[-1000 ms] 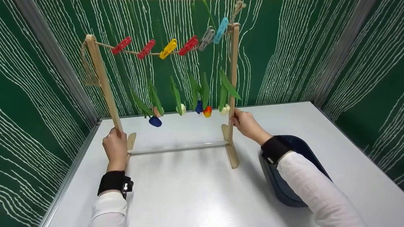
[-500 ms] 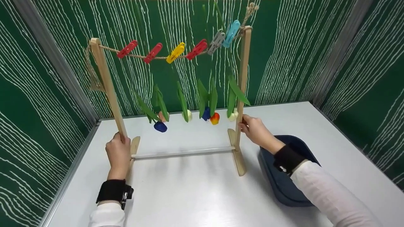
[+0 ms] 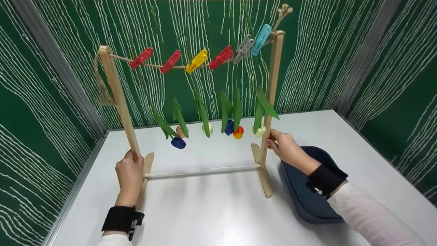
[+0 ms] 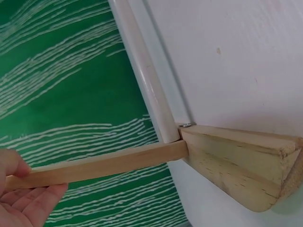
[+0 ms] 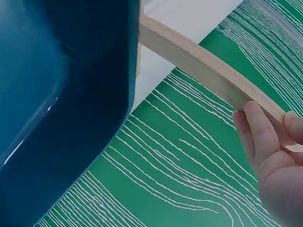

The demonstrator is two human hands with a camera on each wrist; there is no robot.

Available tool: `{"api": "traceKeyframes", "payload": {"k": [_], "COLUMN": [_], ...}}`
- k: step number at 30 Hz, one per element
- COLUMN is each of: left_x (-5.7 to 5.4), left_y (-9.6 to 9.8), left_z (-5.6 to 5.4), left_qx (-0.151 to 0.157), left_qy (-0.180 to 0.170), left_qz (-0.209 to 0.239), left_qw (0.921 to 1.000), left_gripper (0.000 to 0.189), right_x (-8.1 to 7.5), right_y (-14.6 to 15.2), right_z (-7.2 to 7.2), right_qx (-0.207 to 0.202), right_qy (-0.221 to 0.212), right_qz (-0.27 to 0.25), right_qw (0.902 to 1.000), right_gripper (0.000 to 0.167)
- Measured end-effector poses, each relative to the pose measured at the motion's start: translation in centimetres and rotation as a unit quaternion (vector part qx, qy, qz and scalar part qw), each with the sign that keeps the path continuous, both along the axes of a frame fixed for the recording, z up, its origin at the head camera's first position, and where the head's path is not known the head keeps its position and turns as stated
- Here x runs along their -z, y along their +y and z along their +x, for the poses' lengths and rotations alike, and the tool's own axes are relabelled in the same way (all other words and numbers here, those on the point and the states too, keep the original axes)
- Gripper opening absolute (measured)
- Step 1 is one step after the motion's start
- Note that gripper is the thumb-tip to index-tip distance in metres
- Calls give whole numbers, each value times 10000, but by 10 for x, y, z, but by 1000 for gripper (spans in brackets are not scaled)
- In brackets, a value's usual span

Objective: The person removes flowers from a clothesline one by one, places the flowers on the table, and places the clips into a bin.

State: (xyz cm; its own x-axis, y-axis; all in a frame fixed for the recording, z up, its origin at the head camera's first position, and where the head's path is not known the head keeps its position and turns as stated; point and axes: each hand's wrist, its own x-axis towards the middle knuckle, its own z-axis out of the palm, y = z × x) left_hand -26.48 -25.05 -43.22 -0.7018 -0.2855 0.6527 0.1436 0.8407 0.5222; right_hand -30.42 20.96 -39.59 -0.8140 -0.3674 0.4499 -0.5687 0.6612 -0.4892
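Observation:
A wooden drying rack stands on the white table, its left post [image 3: 120,99] and right post [image 3: 274,73] joined low down by a white rod [image 3: 205,170]. My left hand [image 3: 130,174] grips the left post near its foot; the left wrist view shows thumb and fingers round the wood. With my right hand [image 3: 286,147] I pinch the lower part of the right post. Between the posts a rope [image 3: 153,65] carries several clothespins, among them a yellow clothespin [image 3: 197,61] and a blue clothespin [image 3: 261,39]. Artificial tulips hang heads down below, including a dark blue tulip [image 3: 178,142].
A dark blue basin [image 3: 297,191] sits on the table [image 3: 205,212] right of the rack, under my right forearm. Green walls [image 3: 314,68] with white wavy lines close in the back and both sides.
The rack, with both my hands on its posts, has shifted toward me and to the right. The tulips and clothespins have moved along with it, while the basin has stayed put.

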Motion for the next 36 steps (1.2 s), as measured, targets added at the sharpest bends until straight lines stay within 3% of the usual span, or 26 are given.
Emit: {"api": "traceKeyframes", "payload": {"k": [18,36], "left_x": [-1,1], "left_y": [7,11], "left_z": [28,50], "left_qx": [192,382], "left_qy": [-59,-72], "left_qz": [-270,-364], "left_qw": [9994,9986], "left_gripper": [23,24], "right_x": [3,5], "right_y": [15,23], "right_z": [25,44], "right_qx": [-8,61], "right_qy": [-152,192], "right_qz": [-207,-1], "right_qw": [9997,9998], "right_gripper": [11,7]}}
